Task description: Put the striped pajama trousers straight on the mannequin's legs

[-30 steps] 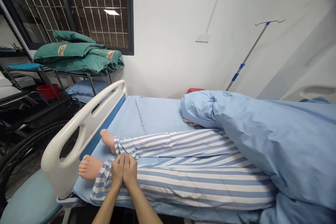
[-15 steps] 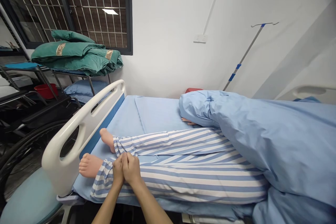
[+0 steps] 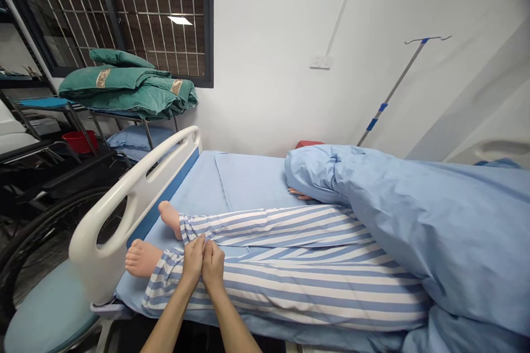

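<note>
My left hand (image 3: 193,260) and my right hand (image 3: 213,266) are side by side over the lower part of the near leg, above its ankle. Both are closed, with the fingers curled and their tips hidden, so I cannot make out what is inside them. Under them lie blue-and-white striped trousers (image 3: 306,287) on a figure stretched out on the bed. Its near bare foot (image 3: 143,258) points up to the left of my hands, and the far foot (image 3: 169,217) lies beyond. A light blue quilt (image 3: 397,209) covers the figure's upper part.
The bed's white footboard (image 3: 103,204) rises at left, with a wheelchair wheel (image 3: 25,248) behind it. Below that is a pale green round seat (image 3: 52,306). Green folded bedding (image 3: 124,88) is stacked under the window. A drip pole (image 3: 395,85) leans at the far side.
My hands have drawn slightly apart and shifted a little to the right; the left wrist has turned. The whole view has shifted slightly. The legs and the quilt look unchanged.
</note>
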Demonstrator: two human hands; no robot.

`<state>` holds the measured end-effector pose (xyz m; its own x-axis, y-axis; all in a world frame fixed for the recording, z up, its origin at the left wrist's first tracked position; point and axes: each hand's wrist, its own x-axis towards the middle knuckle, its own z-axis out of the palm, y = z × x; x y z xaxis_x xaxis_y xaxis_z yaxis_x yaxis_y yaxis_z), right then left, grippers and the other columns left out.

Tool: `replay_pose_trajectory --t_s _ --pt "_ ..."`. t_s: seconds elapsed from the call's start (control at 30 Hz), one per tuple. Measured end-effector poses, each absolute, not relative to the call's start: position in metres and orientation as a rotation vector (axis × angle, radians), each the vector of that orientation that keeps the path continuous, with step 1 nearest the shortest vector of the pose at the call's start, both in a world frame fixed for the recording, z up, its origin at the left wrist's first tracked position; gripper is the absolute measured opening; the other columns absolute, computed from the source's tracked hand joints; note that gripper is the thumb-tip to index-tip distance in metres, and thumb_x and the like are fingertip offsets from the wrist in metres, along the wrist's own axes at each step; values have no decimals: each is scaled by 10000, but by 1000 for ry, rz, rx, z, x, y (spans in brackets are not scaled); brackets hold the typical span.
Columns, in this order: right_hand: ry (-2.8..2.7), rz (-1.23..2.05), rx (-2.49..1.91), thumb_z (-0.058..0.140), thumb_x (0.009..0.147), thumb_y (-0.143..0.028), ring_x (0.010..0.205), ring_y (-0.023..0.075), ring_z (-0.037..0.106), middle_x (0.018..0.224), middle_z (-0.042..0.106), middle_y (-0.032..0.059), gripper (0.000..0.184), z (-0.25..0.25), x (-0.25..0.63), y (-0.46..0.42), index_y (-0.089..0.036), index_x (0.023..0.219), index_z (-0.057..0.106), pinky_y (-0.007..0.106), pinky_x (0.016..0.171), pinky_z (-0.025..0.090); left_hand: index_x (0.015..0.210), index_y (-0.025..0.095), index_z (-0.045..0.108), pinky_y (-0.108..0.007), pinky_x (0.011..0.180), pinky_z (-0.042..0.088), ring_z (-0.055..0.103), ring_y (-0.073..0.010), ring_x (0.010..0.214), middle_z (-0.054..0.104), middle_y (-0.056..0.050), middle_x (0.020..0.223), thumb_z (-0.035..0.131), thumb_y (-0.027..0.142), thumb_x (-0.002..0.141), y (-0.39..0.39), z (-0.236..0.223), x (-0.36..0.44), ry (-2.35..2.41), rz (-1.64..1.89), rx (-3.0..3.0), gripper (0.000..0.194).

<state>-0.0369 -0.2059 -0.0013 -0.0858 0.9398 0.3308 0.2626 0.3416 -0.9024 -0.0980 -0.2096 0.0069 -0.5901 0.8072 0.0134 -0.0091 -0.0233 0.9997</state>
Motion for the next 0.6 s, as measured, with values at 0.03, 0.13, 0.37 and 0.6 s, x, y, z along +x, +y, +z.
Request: replay_pose_trajectory --t_s 0.03,0.13,0.37,0.6 --pt "-1578 833 -1120 260 926 -341 516 135 500 554 575 30 435 -2 -37 -205 -184 612 517 245 511 280 509 194 363 -212 452 321 345 -79 450 360 64 444 510 491 715 -210 6 -96 1631 1704 803 390" --pt "-1586 826 -1149 286 920 -343 511 135 502 554 581 34 422 -3 -37 -205 -182 616 530 247 514 284 540 179 452 -220 498 379 428 -102 510 466 33 496 506 458 733 -212 -3 -97 1667 1701 848 344" --pt "-1590 847 -1162 287 915 -342 519 137 510 571 601 41 426 1 -38 -207 -176 623 550 244 510 290 584 170 522 -251 577 434 503 -137 573 557 -14 570 439 443 789 -210 -21 -104 1739 1613 1068 351" --pt "-1785 726 -1138 311 914 -346 523 145 522 568 605 39 415 14 -22 -204 -184 641 579 258 511 249 568 170 533 -258 558 419 507 -148 567 573 -20 558 413 442 784 -215 -9 -97 1792 1585 1156 367"
